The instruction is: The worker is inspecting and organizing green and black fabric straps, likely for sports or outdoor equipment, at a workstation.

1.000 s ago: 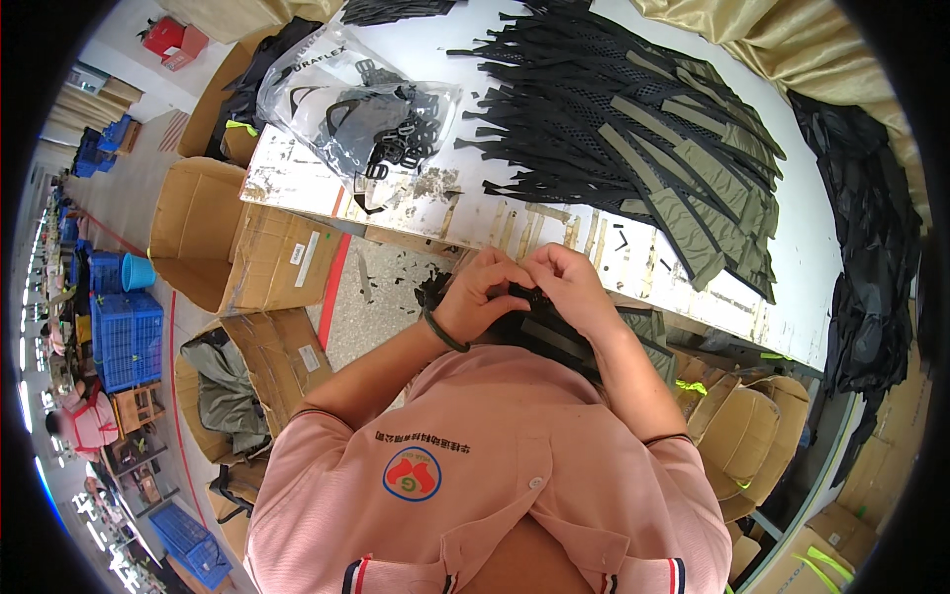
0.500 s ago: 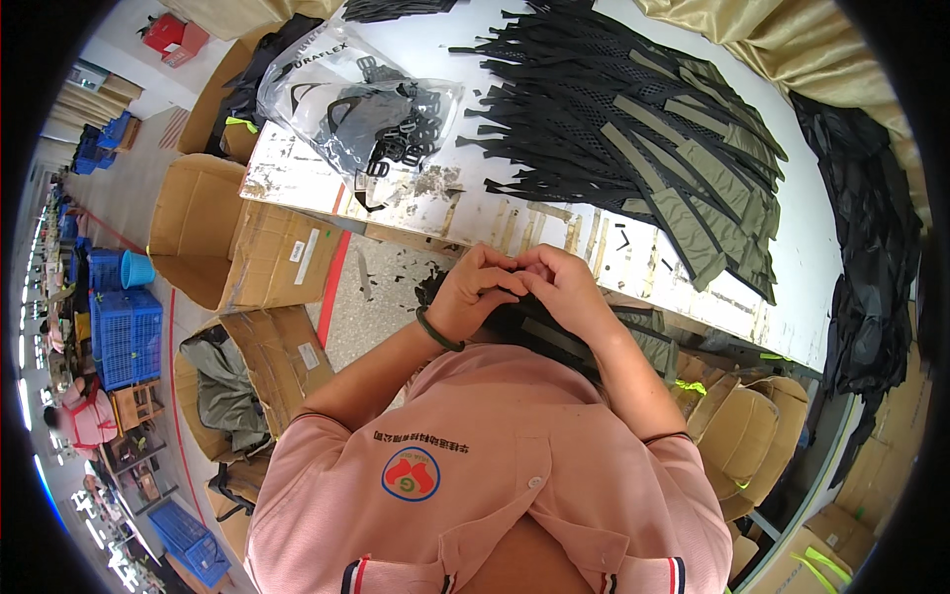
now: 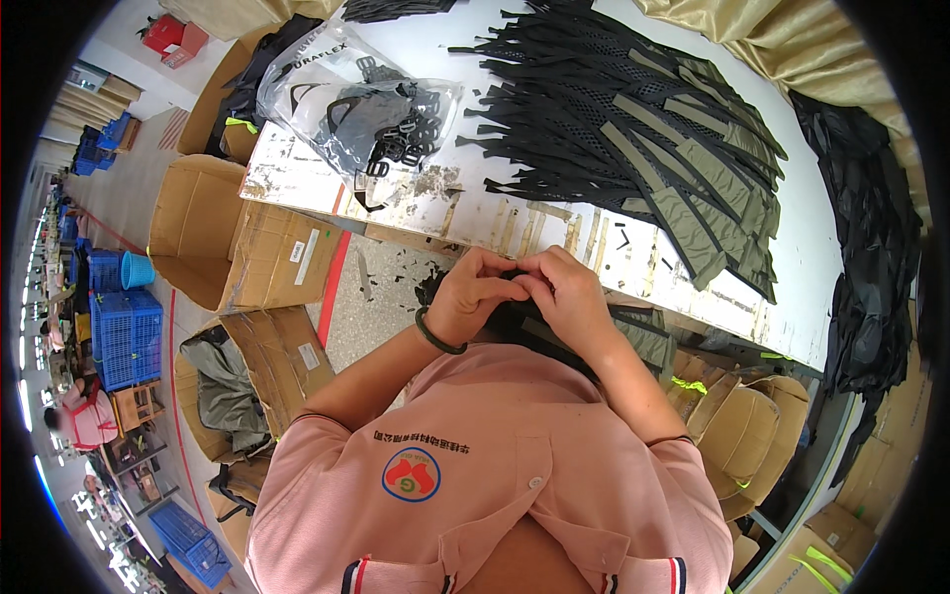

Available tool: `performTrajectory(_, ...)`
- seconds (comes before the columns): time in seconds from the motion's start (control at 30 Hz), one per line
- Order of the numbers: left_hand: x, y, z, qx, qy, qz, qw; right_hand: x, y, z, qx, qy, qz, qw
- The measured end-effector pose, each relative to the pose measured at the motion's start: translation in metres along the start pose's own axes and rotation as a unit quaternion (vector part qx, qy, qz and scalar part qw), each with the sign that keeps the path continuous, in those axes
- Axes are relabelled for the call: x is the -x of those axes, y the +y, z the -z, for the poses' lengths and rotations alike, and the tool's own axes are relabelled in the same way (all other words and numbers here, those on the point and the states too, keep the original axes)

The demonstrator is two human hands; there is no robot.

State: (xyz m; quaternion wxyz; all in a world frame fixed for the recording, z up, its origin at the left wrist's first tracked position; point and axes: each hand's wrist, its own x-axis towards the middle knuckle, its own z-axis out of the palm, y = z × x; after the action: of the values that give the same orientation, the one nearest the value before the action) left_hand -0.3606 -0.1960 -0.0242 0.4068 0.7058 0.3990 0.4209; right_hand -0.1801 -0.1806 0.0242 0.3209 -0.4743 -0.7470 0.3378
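Just off the table's near edge, my left hand (image 3: pixel 469 297) and my right hand (image 3: pixel 566 297) meet with fingertips pinched. Between them shows a bit of a small black piece (image 3: pixel 514 274); the fingers hide most of it, and its exact kind cannot be made out. Below my hands, black and olive-green fabric (image 3: pixel 539 332) lies across my lap. A large pile of black mesh straps with olive-green panels (image 3: pixel 633 139) spreads over the white table (image 3: pixel 792 247) beyond my right hand. A clear plastic bag of black buckles (image 3: pixel 381 119) lies on the table's left part.
Small black plastic pieces (image 3: pixel 622 236) lie near the table edge. Open cardboard boxes (image 3: pixel 282 252) stand to the left, one with grey fabric (image 3: pixel 223 386). Another open box (image 3: pixel 742 431) is at the right, below dark hanging fabric (image 3: pixel 861 247). Blue crates (image 3: pixel 129 337) stand far left.
My right hand has turned slightly and its fingers have curled closer to the left fingertips. A bit of the black piece now shows between the hands.
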Motion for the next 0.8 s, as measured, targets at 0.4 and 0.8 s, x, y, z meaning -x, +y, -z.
performTrajectory(0.4,0.002,0.007,0.014,0.04,-0.066,0.04,0.996,-0.003,0.014,0.0,-0.152,-0.008,-0.052,0.987)
performTrajectory(0.8,0.043,-0.034,0.05,-0.233,0.111,0.164,0.952,-0.04,0.11,0.1,0.424,0.167,-0.061,0.888)
